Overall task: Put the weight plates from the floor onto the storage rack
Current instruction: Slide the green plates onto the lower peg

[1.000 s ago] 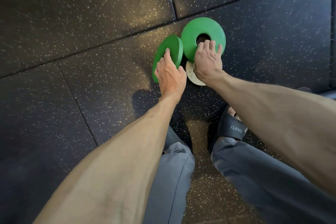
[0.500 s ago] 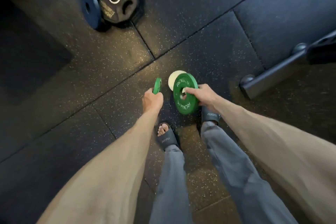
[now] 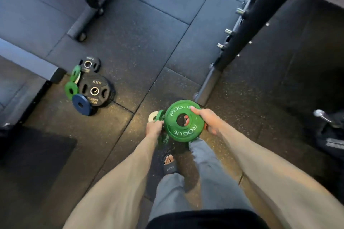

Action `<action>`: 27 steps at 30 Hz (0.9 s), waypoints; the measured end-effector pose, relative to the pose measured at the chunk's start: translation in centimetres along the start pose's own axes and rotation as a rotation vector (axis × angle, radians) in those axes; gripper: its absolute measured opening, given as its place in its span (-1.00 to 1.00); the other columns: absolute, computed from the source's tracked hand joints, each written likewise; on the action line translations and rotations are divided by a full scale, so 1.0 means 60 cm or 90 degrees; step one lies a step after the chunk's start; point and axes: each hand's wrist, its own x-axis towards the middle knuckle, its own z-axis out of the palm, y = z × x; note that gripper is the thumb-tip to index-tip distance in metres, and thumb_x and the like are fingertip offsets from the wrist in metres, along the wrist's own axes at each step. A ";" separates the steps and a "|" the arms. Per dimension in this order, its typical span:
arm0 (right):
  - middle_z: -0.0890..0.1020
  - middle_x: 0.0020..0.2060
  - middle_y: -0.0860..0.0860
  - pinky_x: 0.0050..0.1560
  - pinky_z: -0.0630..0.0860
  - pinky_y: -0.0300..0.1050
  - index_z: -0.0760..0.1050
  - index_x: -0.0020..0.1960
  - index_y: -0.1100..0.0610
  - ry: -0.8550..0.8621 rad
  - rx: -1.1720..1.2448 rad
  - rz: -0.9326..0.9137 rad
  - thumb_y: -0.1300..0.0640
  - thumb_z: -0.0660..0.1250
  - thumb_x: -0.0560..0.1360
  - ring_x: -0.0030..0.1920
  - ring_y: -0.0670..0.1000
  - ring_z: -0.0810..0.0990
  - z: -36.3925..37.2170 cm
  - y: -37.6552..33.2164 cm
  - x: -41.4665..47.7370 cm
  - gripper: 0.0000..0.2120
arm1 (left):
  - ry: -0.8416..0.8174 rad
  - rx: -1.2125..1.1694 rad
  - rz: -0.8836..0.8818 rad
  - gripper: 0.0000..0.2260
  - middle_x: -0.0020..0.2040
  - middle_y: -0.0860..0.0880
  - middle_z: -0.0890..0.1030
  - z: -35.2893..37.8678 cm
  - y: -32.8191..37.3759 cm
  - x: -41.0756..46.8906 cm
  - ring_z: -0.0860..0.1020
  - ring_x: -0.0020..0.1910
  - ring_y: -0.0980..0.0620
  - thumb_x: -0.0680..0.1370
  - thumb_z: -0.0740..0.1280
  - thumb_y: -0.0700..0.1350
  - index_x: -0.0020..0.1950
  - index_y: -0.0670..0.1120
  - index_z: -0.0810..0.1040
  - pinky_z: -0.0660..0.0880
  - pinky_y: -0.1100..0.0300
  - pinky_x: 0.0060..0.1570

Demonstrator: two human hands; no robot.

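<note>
We're barely started tbh: our right hand [image 3: 208, 121] grips the big green plate [image 3: 183, 132], our left hand [image 3: 153, 128] pinches a smaller green plate [image 3: 160, 115] just beside it, the storage rack [image 3: 249, 31] stands well beyond our fingers, and the pile of plates [image 3: 95, 89] waits far off to their left.

Left hand [image 3: 153, 128], right hand [image 3: 209, 120] (both gripping)

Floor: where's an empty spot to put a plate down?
Bare floor lies between the plate pile on the left and the rack post on the right, and between the pile and the white plate. It is crowded around the pile, and near the white plate, where the left hand grips a small green plate and the right hand a big green plate.
</note>
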 end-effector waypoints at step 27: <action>0.69 -0.24 0.16 -0.36 0.65 -0.05 0.56 0.12 0.22 0.306 0.460 -0.096 0.21 0.33 0.60 -0.39 0.07 0.68 -0.665 0.053 -0.292 -0.87 | -0.303 0.333 0.246 -0.77 -0.03 -0.23 0.68 0.684 0.248 -0.336 0.66 0.02 -0.21 0.42 0.55 -0.18 0.01 -0.21 0.62 0.59 -0.14 0.11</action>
